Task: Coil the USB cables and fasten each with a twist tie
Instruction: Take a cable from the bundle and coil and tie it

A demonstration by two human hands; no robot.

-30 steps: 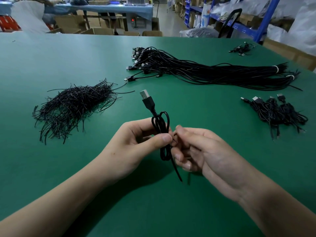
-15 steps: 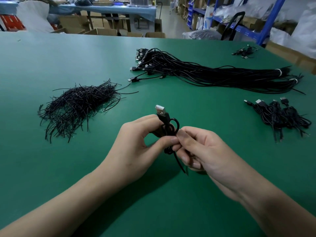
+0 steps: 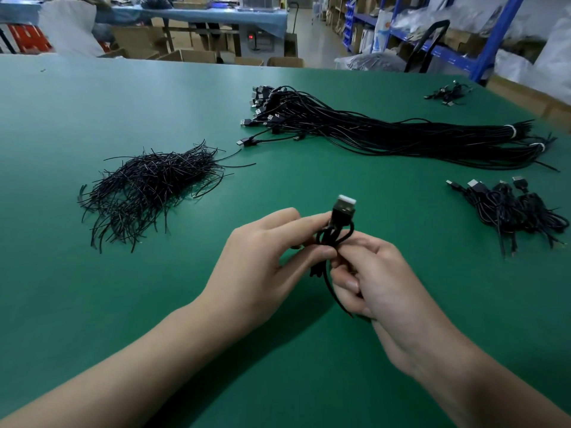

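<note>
A black coiled USB cable (image 3: 335,233) is held above the green table (image 3: 154,304), its silver plug pointing up and away. My left hand (image 3: 262,261) pinches the coil's middle between thumb and fingers. My right hand (image 3: 374,282) grips the same spot from the right, fingers curled around a thin black twist tie (image 3: 336,296) whose tail hangs down. The wrap itself is hidden between my fingertips.
A heap of loose black twist ties (image 3: 145,186) lies to the left. A long bundle of straight USB cables (image 3: 386,134) stretches across the back. A pile of coiled, tied cables (image 3: 513,208) sits at the right, a smaller one (image 3: 448,94) far back right.
The coil has turned between my hands, and its plug has swung from leaning left to pointing up and right. Both hands have stayed together on the cable.
</note>
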